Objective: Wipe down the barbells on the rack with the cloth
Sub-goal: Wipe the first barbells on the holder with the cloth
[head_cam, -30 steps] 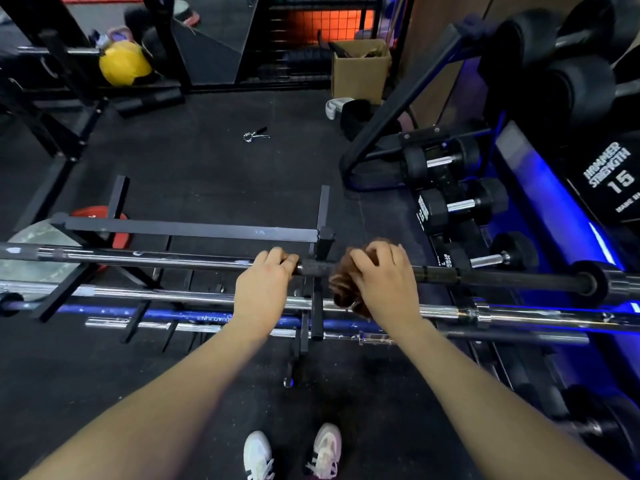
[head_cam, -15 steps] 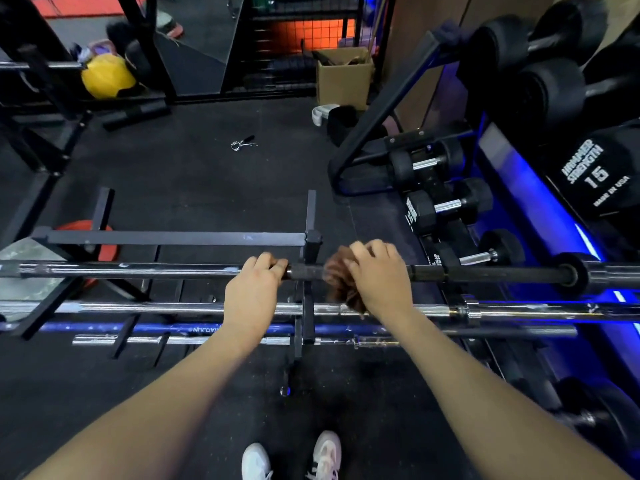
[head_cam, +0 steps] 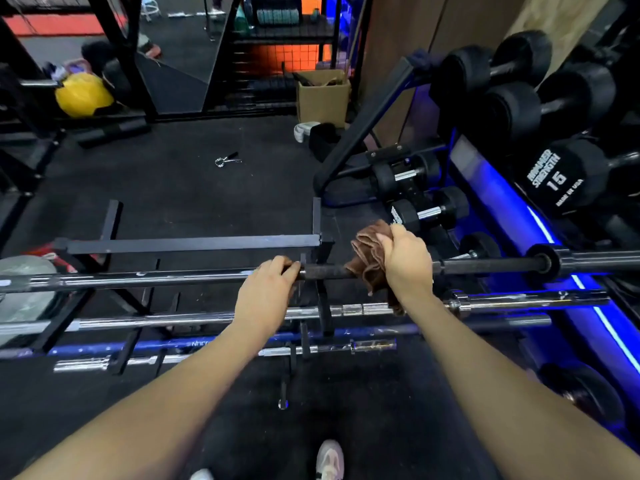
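While gripped, cloth (head_cam: 369, 252) drapes left of grip (head_cam: 408, 261).

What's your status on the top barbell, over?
Left hand grips top barbell. Right hand holds brown cloth wrapped on it. Rack upright sits between hands.

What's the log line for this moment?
left hand: grips top bar | right hand: holds cloth on bar | step: wiping
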Demonstrator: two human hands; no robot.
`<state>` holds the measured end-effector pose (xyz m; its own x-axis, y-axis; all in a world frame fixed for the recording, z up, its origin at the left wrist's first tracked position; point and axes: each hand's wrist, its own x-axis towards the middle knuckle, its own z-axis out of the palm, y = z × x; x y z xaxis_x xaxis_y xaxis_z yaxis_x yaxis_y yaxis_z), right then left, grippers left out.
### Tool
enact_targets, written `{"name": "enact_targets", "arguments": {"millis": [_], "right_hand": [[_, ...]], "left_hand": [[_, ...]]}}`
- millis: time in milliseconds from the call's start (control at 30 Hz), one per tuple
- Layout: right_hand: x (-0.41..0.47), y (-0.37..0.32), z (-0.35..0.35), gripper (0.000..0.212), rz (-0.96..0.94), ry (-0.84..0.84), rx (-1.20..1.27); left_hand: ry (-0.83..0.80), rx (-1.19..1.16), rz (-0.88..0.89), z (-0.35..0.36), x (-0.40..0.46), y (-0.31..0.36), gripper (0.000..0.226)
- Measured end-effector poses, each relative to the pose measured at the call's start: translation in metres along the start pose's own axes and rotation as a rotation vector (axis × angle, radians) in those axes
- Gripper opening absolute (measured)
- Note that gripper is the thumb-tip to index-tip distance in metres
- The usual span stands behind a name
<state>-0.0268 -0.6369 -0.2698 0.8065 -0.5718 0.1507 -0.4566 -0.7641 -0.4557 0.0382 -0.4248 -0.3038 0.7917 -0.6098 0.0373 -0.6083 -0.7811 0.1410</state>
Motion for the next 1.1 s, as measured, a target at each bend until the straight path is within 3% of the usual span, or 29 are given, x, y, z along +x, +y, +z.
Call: {"name": "enact_targets", "arguments": {"millis": [267,600,733,833,933,1000,1100], "right_hand": [[-0.068,-0.08,0.018,0.027,0.16,0.087,0.226],[-0.094,-0.156,0.061,0.017,0.079,0.174,0.334],[-0.085,-0.144,0.086,0.016,-0.125,0.119,0.139],[-0.078,-0.116,0.104,0.042,-0.185,0.037,-0.077],[-0.071,-0.111,0.102,0.05,-0.196,0.025,-0.098],[-0.068,-0.109,0.106,0.049,-0.208,0.051,-0.096],[-0.064,-0.121,0.116,0.031,-0.105,0.104,-0.018]], "left_hand": [[0.031,0.003,0.196,-0.029,-0.021,-0.056,0.051],[-0.047,0.017,0.286,-0.043,-0.045,-0.142,0.051],[-0.032,0.021,0.193,-0.037,-0.047,-0.162,0.05],[-0.009,0.007,0.15,-0.03,-0.049,-0.173,0.048],[-0.003,0.017,0.111,-0.029,-0.048,-0.18,0.049],[-0.024,0.02,0.071,-0.031,-0.044,-0.184,0.049],[-0.017,0.029,0.08,-0.027,-0.041,-0.186,0.056]]}}
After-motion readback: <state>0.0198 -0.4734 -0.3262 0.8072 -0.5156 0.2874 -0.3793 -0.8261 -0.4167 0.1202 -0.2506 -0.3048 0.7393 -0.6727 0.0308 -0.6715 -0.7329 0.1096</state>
